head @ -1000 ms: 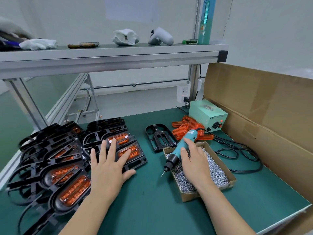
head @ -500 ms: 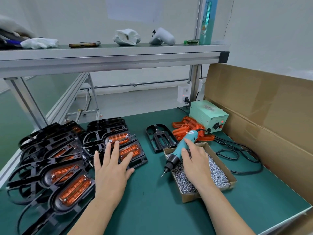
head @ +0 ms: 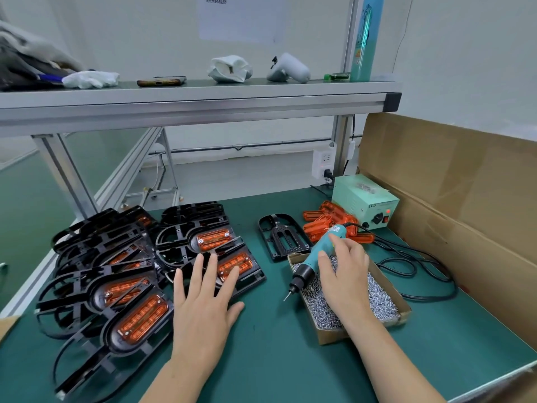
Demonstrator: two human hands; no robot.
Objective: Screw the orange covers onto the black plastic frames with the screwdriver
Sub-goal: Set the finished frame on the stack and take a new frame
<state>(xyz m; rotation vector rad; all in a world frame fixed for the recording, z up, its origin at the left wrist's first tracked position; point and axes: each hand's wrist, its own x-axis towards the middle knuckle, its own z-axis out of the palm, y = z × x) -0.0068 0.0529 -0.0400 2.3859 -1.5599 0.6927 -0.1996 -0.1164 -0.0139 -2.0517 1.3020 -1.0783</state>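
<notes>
A shallow brown cardboard tray (head: 328, 336) heaped with small shiny metal screws (head: 377, 299) sits on the dark green matte bench (head: 276, 362). The right hand (head: 343, 274) reaches over the tray, fingers and thumb curled round the smooth teal barrel of the screwdriver (head: 313, 258). The tool lies slanted across the tray's far left corner, its black collar and thin bit jutting out past the tray's left wall. Just beyond the tray lies one bare black plastic frame (head: 283, 237), round-ended and slotted, with no cover. Beyond the tray and right of that frame is a loose heap of glossy, ribbed, translucent orange covers (head: 325, 218). Left of the tray, overlapping black frames with orange covers already seated (head: 133, 289) spread in a fan. The left hand (head: 203, 303) lies flat between them and the tray, fingers straight and spread, their tips on the assembled frame nearest the tray (head: 241, 264). Compared with a second ago, that hand has drawn back a little toward the person, its fingertips off the farther cover. The right hand's grip on the screwdriver is unchanged.
</notes>
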